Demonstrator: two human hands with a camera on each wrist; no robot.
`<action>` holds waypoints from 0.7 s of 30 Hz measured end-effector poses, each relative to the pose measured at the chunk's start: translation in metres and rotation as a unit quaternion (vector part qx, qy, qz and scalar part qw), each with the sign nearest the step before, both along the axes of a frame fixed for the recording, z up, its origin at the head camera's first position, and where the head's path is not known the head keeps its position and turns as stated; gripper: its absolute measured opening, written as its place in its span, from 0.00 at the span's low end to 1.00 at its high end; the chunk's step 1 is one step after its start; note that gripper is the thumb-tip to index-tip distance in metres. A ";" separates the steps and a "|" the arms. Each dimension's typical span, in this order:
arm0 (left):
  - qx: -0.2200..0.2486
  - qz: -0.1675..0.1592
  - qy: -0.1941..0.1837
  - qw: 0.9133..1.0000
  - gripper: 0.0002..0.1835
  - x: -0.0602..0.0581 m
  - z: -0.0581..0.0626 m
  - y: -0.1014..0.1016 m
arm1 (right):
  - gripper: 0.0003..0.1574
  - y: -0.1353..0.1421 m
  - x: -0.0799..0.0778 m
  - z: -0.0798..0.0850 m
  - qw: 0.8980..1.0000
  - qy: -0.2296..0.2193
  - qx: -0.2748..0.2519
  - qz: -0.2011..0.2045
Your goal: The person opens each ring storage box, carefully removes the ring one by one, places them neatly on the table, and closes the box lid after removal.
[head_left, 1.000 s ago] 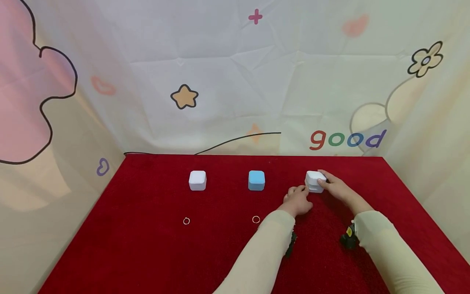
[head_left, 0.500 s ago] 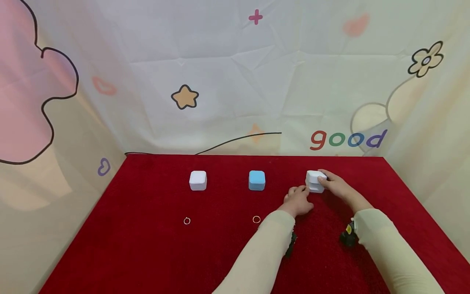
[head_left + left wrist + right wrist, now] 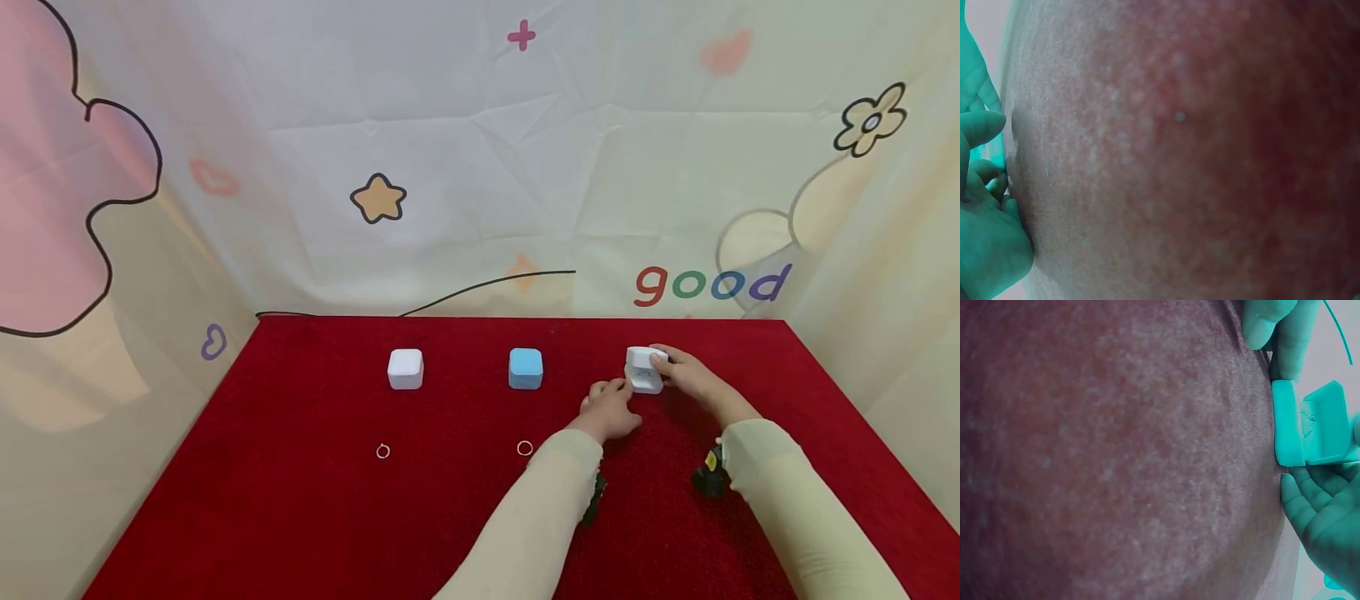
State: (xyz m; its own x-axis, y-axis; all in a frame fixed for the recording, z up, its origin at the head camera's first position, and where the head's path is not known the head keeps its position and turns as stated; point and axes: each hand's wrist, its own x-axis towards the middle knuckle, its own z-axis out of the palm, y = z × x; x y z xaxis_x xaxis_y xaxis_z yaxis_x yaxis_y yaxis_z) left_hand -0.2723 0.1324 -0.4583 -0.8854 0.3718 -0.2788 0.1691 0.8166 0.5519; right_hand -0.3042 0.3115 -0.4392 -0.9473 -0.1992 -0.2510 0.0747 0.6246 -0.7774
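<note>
At the right of the red cloth stands a white ring box, its lid lifted and tilted back. My right hand grips that lid, thumb in front and fingers behind. The fingertips of my left hand touch the left side of the base. In the right wrist view the ring box gapes between both hands, with a small curved mark inside. A left finger presses its side, the left thumb standing apart from it. The left wrist view has my left hand at its edge.
A closed white ring box and a closed blue one stand in line to the left. In front of them lie a ring and another ring, the latter close to the left sleeve. A printed curtain hangs behind.
The right hand has raised the lid of the right-hand ring box from a narrow gap to wide open. The left hand stays at its base. The other boxes and the rings have not moved.
</note>
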 end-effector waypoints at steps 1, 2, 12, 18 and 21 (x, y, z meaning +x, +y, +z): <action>-0.002 0.000 0.000 1.000 0.33 -0.001 0.000 0.001 | 0.38 0.000 -0.001 0.000 1.000 -0.002 0.000 -0.002; -0.004 0.000 -0.002 1.000 0.33 -0.002 -0.002 0.002 | 0.38 0.000 -0.001 0.000 1.000 -0.003 0.000 -0.002; 0.004 0.002 -0.015 1.000 0.32 -0.002 0.000 0.001 | 0.39 -0.002 -0.003 0.002 1.000 -0.007 -0.003 -0.021; 0.022 0.005 -0.007 1.000 0.32 0.004 0.006 -0.004 | 0.42 -0.003 -0.006 0.004 0.999 -0.017 -0.005 -0.029; 0.016 0.005 -0.004 1.000 0.32 0.005 0.007 -0.005 | 0.43 -0.003 -0.007 0.005 0.999 -0.026 -0.001 -0.033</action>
State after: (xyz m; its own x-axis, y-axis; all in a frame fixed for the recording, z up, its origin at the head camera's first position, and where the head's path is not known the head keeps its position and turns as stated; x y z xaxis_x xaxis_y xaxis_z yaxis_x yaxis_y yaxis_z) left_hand -0.2669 0.1272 -0.4509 -0.8870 0.3718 -0.2739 0.1563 0.7998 0.5796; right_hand -0.3107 0.3081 -0.4338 -0.9440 -0.1367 -0.3002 0.1564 0.6158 -0.7722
